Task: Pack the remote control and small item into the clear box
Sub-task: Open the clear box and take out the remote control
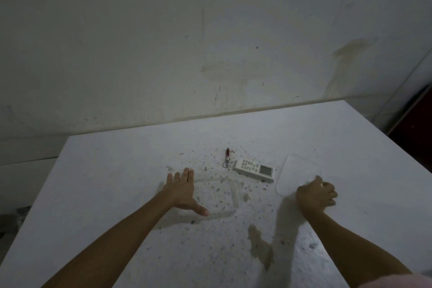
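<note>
A white remote control [254,170] with a small screen lies flat on the white table [117,170]. Just left of it rests a small red keychain item [227,157] with a metal ring. The clear box [235,196] is barely visible as a faint outline in front of them, between my hands. My left hand [183,190] is spread flat with fingers apart against the box's left side, thumb by its near corner. My right hand [316,195] is closed on the near edge of a clear lid [301,169], which lies to the right of the remote.
The table top is speckled with dark crumbs and a brownish stain [259,244] near the front. A stained white wall [210,42] rises right behind the table's far edge. The table's right edge drops off to a dark gap [413,119].
</note>
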